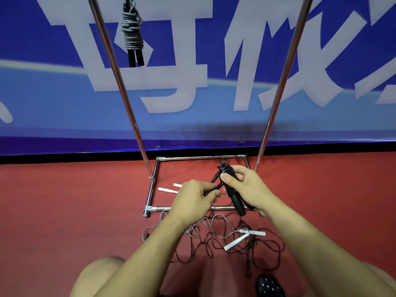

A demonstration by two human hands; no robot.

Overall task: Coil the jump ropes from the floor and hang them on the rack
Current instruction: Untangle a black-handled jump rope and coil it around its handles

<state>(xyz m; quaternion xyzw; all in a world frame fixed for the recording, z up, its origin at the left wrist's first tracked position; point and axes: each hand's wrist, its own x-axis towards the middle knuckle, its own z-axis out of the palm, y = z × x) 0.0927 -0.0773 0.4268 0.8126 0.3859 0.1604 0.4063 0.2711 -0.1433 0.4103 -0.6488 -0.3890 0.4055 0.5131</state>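
Observation:
My right hand (246,187) grips a black jump rope (232,185) whose cord is wound around its two black handles. My left hand (192,196) pinches the loose end of that black cord just left of the bundle. A grey rope coiled around black handles (131,33) hangs from the top of the metal rack (120,82). On the red floor below my arms lies a tangle of thin dark and grey cords (216,239) with white handles (246,237). Two more white handles (168,190) lie inside the rack's base frame.
The rack's two chrome uprights (285,71) rise from a rectangular base frame (154,183) on the red floor. A blue banner with large white characters (192,82) covers the wall behind. My bare knee (96,275) and a dark dotted shoe (270,287) sit at the bottom edge.

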